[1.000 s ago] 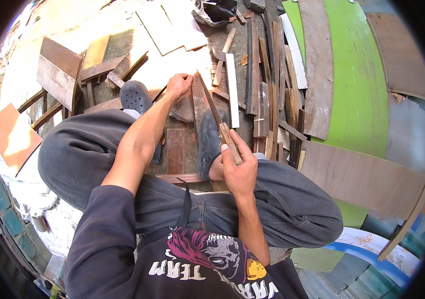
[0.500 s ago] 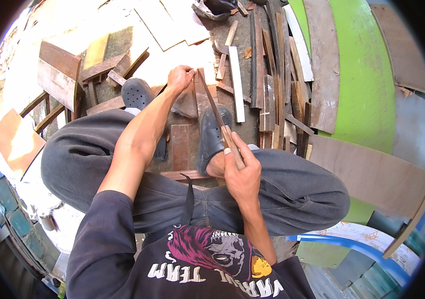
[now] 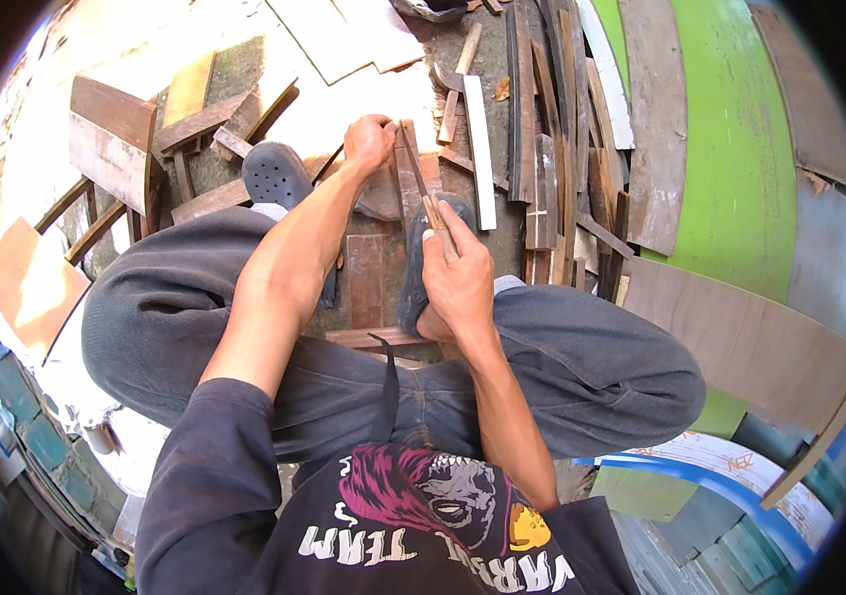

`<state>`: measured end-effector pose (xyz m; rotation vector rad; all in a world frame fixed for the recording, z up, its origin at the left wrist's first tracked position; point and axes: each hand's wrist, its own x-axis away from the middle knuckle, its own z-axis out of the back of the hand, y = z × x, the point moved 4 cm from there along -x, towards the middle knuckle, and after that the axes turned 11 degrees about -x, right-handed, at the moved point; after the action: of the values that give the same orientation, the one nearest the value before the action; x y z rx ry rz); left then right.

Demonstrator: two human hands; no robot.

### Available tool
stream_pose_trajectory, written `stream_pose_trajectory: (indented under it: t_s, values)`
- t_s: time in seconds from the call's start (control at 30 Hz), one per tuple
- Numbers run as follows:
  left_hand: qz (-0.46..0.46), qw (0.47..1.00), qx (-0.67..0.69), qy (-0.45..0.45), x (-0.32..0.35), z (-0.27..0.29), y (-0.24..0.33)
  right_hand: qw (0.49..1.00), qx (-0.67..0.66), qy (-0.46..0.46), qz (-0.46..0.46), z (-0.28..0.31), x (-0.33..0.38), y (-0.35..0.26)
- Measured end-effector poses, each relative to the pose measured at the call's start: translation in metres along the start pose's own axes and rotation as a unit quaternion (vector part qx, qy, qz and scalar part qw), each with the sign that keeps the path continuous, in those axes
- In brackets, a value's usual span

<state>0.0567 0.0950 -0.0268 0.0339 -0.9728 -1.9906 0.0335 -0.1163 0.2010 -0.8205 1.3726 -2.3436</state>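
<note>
My right hand (image 3: pixel 459 273) is wrapped round the wooden handle of a long tool with a narrow dark blade (image 3: pixel 413 159); its exact kind is not clear. The blade slants away over a reddish-brown wooden strip (image 3: pixel 407 194) between my feet. My left hand (image 3: pixel 371 142) is closed beside the strip's far end, close to the blade's tip, with its fingertips hidden. What it grips cannot be made out. Next to the strip, my right foot in a dark clog (image 3: pixel 415 283) is partly covered by my right hand.
Another brown board (image 3: pixel 365 278) lies between my legs. A hammer (image 3: pixel 455 84) and a white strip (image 3: pixel 481 154) lie beyond on the right, beside several stacked wood lengths (image 3: pixel 542 188). An assembled wooden piece (image 3: pixel 111 149) stands left; a green panel (image 3: pixel 730 149) is far right.
My right hand has moved forward and slightly left, carrying the tool further along the strip. The left hand stays by the far end, shifted only slightly.
</note>
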Motion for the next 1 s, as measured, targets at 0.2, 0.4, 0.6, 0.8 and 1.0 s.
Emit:
stream_pose_trajectory:
  t_s: [0.2, 0.4, 0.6, 0.8, 1.0]
  values:
    - [0.018, 0.999, 0.024, 0.01, 0.006, 0.001, 0.003, 0.999, -0.047, -0.014, -0.021, 0.027, 0.05, -0.012]
    - [0.042, 0.999, 0.005, -0.018, 0.001, 0.0, 0.005, 0.999, 0.005, -0.011, 0.03, -0.008, -0.031, 0.029]
    - [0.052, 0.998, 0.022, -0.004, -0.001, 0.003, 0.0, 0.999, -0.027, -0.004, 0.044, 0.005, 0.034, 0.015]
    - [0.054, 0.998, 0.026, 0.005, 0.004, -0.003, 0.003, 0.998, -0.027, 0.013, 0.062, -0.02, -0.032, 0.046]
    - [0.062, 0.998, 0.033, 0.0, -0.005, 0.003, -0.003, 0.999, -0.002, -0.014, 0.051, -0.016, -0.011, 0.032]
